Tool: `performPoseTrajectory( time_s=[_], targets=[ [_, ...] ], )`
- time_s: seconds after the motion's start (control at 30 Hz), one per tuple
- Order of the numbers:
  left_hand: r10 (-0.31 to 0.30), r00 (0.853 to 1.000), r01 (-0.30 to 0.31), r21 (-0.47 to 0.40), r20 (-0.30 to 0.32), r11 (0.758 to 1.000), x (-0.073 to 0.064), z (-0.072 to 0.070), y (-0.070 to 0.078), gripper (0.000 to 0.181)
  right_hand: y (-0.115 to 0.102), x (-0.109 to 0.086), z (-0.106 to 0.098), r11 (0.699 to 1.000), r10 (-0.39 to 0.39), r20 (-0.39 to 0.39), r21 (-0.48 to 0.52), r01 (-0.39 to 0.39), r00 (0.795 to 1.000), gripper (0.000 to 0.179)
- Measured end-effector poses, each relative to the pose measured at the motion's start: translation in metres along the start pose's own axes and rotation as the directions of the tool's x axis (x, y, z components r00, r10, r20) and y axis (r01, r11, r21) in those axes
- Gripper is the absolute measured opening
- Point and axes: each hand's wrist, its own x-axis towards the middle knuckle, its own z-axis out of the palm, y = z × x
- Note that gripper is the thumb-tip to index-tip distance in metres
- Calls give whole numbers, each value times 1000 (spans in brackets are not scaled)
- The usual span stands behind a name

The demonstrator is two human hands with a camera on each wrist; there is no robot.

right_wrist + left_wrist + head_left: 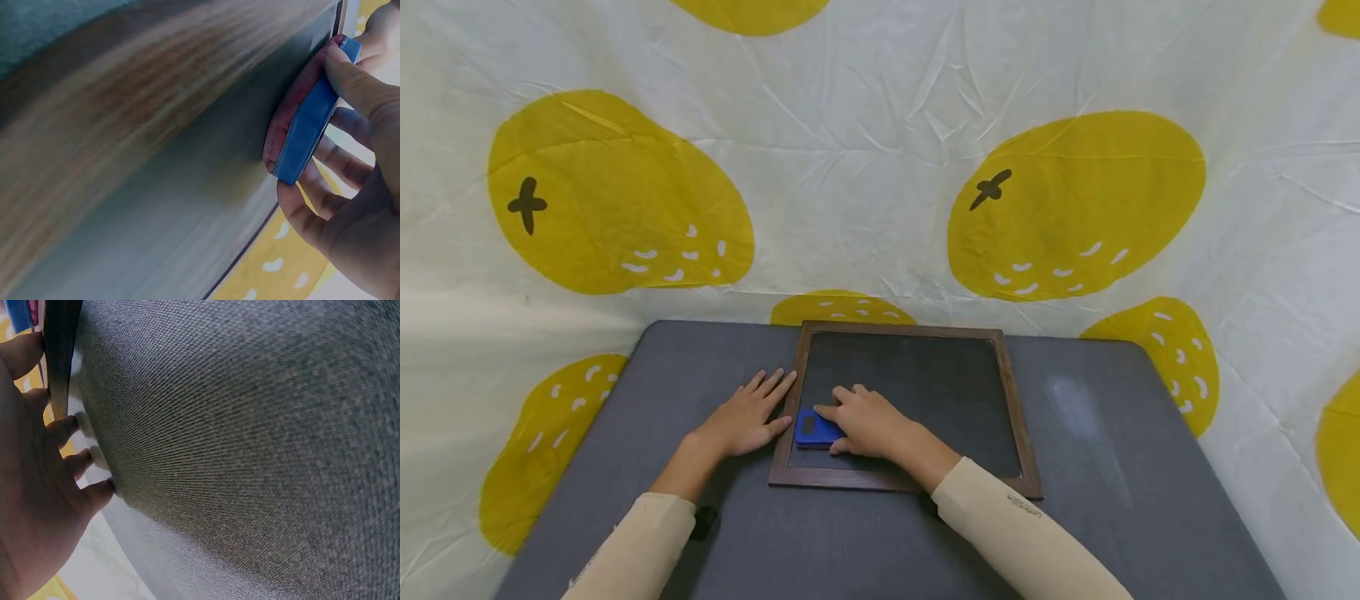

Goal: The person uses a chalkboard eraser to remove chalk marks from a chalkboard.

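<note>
A blackboard (910,383) in a brown wooden frame lies on the dark table. My right hand (872,423) grips a blue eraser (814,428) near the board's lower left corner. In the right wrist view, the thumb and fingers hold the edges of the eraser (309,125), whose reddish felt side faces the board. My left hand (745,421) rests with spread fingers at the left side of the frame. The left wrist view shows the thumb and a fingertip of the left hand (44,469) right at the dark frame edge (60,356).
The grey table (700,367) extends around the board, with a pale smudge on its right part. Behind it hangs a white curtain (850,183) printed with big yellow fruit shapes. A dark item (703,522) shows at the left wrist, beside the beige sleeve (640,542).
</note>
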Motion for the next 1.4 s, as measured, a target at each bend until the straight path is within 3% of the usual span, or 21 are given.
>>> performPoseTrajectory(
  time_s=[0.3,0.67,1.1,1.4],
  targets=[
    [-9,1000,9,1,2,1000,3,5,-3,75,1,-15,3,1000,3,-9,3,-3,1000,72],
    [11,1000,-11,6,-13,1000,0,0,1,74,17,-44,8,999,-8,-57,53,11,998,70],
    [27,1000,-27,-8,-12,1000,0,1,-3,75,61,-88,21,983,91,-114,166,-71,989,70],
    [6,1000,-5,-6,12,1000,0,-1,-2,74,100,-127,33,959,209,-127,220,-178,970,71]
  ],
)
